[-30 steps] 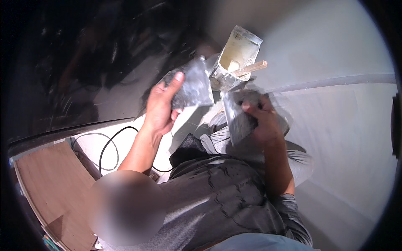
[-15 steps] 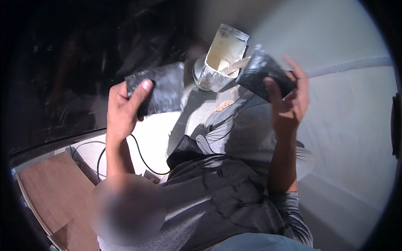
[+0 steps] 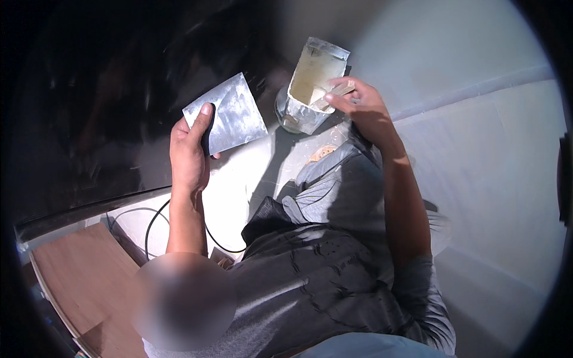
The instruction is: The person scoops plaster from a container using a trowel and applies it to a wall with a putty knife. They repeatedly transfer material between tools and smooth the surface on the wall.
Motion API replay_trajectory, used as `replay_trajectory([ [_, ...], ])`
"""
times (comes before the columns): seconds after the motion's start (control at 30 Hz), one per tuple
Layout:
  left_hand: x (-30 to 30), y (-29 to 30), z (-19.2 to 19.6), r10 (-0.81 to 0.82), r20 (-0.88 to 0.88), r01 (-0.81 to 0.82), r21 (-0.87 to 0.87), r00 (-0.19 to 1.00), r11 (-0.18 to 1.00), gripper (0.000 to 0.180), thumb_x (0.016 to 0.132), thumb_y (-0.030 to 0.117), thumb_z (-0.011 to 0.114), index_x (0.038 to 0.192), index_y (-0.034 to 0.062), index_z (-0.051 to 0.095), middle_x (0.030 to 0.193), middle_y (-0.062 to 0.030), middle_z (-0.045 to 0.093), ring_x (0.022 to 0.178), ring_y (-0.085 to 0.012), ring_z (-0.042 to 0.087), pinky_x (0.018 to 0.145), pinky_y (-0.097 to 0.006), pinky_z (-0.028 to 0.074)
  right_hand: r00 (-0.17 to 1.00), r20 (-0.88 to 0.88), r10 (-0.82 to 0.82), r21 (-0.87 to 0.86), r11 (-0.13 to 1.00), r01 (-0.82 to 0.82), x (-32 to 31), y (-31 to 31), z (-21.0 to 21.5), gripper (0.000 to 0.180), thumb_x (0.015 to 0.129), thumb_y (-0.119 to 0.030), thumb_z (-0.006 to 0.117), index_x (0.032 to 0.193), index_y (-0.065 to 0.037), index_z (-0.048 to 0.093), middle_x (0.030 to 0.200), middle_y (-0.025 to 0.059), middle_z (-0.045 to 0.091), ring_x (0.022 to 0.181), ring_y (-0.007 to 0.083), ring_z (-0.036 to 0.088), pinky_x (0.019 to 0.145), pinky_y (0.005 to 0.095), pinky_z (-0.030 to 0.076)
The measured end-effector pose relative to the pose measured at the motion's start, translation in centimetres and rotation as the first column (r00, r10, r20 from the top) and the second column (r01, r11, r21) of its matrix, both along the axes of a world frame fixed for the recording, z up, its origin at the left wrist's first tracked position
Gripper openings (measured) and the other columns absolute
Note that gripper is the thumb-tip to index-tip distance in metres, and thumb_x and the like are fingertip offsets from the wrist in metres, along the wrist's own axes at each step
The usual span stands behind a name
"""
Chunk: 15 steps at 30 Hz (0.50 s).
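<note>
My left hand [image 3: 190, 152] grips a flat grey metal plate [image 3: 230, 116] by its lower edge, thumb on top, and holds it tilted in front of a dark surface. My right hand [image 3: 365, 107] is closed on a pale wooden handle [image 3: 334, 92] that reaches into the open mouth of a silvery bag [image 3: 310, 80] holding pale material. Whatever is on the handle's far end is hidden inside the bag. The bag stands upright on the white floor, between the two hands.
A black cable [image 3: 152, 224] loops over the white floor [image 3: 239, 179] by my left forearm. A brown wooden board [image 3: 71, 277] lies at the lower left. A dark glossy panel [image 3: 107, 89] fills the upper left, and a pale wall [image 3: 477, 149] the right. A small tan object [image 3: 322, 154] lies near the bag.
My right hand, which held a dark flat blade up near the bag, has dropped to the bag's mouth and grips the wooden handle. My left hand has shifted right, still holding the plate.
</note>
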<state>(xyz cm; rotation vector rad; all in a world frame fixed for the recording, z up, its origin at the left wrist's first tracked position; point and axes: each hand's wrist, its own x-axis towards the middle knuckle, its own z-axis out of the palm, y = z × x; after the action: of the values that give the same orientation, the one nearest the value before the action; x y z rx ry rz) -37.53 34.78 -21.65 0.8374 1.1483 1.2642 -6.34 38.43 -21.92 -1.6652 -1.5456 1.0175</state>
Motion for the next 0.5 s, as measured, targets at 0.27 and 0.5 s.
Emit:
replay_trajectory([
  [0.27, 0.8, -0.6, -1.1, -0.004, 0.007, 0.005, -0.089, 1.0, 0.996, 0.026, 0.1, 0.031, 0.065, 0.095, 0.006, 0.067, 0.075, -0.001, 0.068, 0.056, -0.0065, 0.06, 0.044, -0.022, 0.04, 0.943, 0.325, 0.07, 0.306, 0.936, -0.175, -0.2, 3.3, -1.1, 0.034, 0.093, -0.033, 0.067, 0.095, 0.0, 0.074, 0.081, 0.0173, 0.072, 0.074, 0.0362, 0.069, 0.07, 0.041, 0.054],
  [0.5, 0.8, -0.4, -1.6, -0.017, -0.013, 0.016, -0.097, 1.0, 0.995, 0.026, 0.101, 0.031, 0.065, 0.093, 0.0061, 0.067, 0.073, -0.0003, 0.067, 0.055, -0.0061, 0.059, 0.045, -0.022, 0.041, 0.943, 0.289, -0.163, 0.351, 0.935, 0.054, -0.2, 4.5, 0.8, 0.036, 0.096, -0.034, 0.067, 0.089, 0.002, 0.072, 0.062, 0.0092, 0.063, 0.057, 0.0149, 0.058, 0.06, 0.0322, 0.048],
])
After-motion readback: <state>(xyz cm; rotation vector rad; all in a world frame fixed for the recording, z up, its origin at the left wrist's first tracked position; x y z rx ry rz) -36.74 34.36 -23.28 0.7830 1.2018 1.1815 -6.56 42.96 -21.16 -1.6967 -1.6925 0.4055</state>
